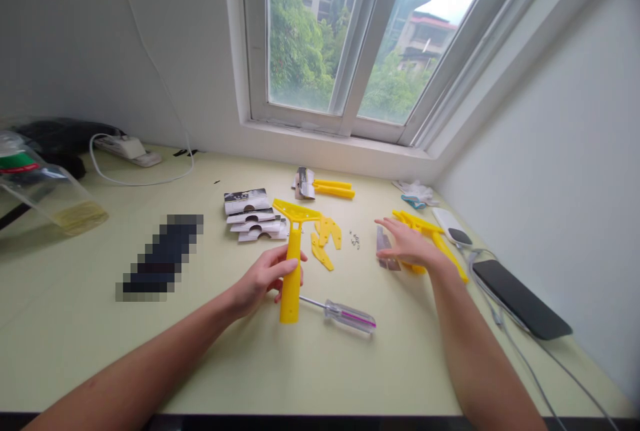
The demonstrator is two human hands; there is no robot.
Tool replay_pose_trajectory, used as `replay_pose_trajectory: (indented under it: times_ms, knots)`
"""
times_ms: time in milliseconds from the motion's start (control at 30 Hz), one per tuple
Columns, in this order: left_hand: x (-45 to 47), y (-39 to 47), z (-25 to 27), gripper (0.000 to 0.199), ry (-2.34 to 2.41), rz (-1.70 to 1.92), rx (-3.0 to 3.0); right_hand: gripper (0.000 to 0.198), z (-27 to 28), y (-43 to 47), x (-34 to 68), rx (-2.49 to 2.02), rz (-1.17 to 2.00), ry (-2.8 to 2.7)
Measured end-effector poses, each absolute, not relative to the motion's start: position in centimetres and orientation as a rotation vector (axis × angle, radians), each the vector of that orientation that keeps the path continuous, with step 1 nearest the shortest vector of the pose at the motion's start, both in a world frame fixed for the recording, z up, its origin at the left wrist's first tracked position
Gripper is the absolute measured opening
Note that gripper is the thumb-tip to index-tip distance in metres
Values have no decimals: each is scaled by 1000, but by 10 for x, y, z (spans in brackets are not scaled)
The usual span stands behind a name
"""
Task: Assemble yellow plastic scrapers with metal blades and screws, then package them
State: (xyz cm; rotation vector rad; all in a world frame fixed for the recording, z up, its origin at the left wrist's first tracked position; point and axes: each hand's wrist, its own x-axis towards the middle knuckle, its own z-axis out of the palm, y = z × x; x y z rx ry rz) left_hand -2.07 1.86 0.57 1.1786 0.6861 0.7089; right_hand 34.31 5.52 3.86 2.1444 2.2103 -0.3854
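Observation:
My left hand (263,278) is closed around the handle of a yellow scraper (291,274), its wide head pointing away from me. Under that hand lies a screwdriver (350,316) with a clear, purple-striped handle. My right hand (405,243) has its fingers stretched out over some thin, greyish flat blades (384,241); whether the fingertips press on them I cannot tell. More yellow scrapers (450,258) lie beyond and under that hand, partly hidden. Between the hands are several loose yellow plates (327,232) and a scatter of small screws (355,240).
Folded cardboard sleeves (247,201) are stacked behind my left hand. Two yellow handles (334,188) stick out of another sleeve near the window. A blurred-out dark object (163,258) and a plastic bottle (60,198) lie left. On the right are a black phone-like slab (523,298) and cables.

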Motion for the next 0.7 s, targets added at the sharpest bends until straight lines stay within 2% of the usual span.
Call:
replay_pose_trajectory:
  times_ms: [167, 333, 700]
  knots:
    - [-21, 18, 7, 40, 693, 698, 1187, 67, 37, 58, 345, 2162, -433, 2192]
    - [-20, 18, 7, 39, 686, 681, 1201, 59, 38, 60, 346, 2227, -424, 2156]
    - [-19, 17, 6, 36, 656, 663, 1175, 33, 23, 71, 326, 2459, -208, 1836]
